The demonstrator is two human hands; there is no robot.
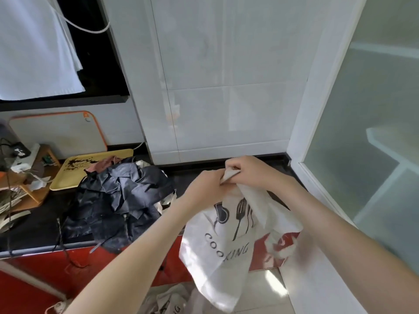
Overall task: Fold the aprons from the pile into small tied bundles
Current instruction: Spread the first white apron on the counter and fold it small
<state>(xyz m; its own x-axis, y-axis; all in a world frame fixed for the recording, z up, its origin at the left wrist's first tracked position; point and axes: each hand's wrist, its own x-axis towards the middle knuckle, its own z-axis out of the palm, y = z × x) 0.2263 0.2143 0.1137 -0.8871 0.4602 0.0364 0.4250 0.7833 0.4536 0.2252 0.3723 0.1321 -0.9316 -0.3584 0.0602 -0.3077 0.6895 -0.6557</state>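
Note:
A white apron (223,243) printed with black kitchen utensils and the word COOKING hangs in front of me over the counter edge. My left hand (205,189) and my right hand (246,171) both grip its top edge, close together, fingers curled round bunched cloth. A pile of dark crumpled aprons (118,200) lies on the black counter (34,230) to the left, with cords trailing over the edge. More pale cloth with print (167,301) lies low near the floor.
A yellow tray (68,175) and an orange-rimmed cutting board (59,132) stand behind the pile. Wooden rack with clutter (27,177) at far left. White tiled wall (226,75) ahead, a glass door (362,132) on the right, red cabinet fronts (45,277) below.

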